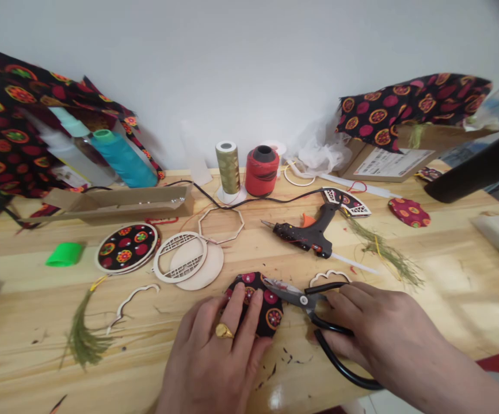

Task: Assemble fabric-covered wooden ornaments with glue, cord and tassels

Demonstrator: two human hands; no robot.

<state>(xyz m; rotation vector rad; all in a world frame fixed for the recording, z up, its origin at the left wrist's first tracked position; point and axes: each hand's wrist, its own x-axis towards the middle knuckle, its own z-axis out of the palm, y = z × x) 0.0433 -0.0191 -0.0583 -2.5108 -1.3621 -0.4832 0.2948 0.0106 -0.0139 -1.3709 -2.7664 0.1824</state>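
We have the dark patterned fabric piece (275,317) flat on the wooden table (141,368), at the near middle, with the left hand (225,339) over it. Two of our left fingers lie outstretched on top, pressing it down, the thumb by its near edge; we cannot tell whether that thumb pinches underneath. Our right hand (370,316) is closed around the black handles of the scissors (304,300), whose blades point left across the piece's upper right edge; we cannot tell whether the tips touch the cloth. We judge the piece to be light and thin, its cloth face soft and likely to skid under a light touch, though any stiff backing is hidden. The small pale dots on it, perhaps beads, may be fragile, so we would hold it near the rim, fingers flat between the dots and clear of the blades. The scissors look stiff and weightier, best held by the handle loops.
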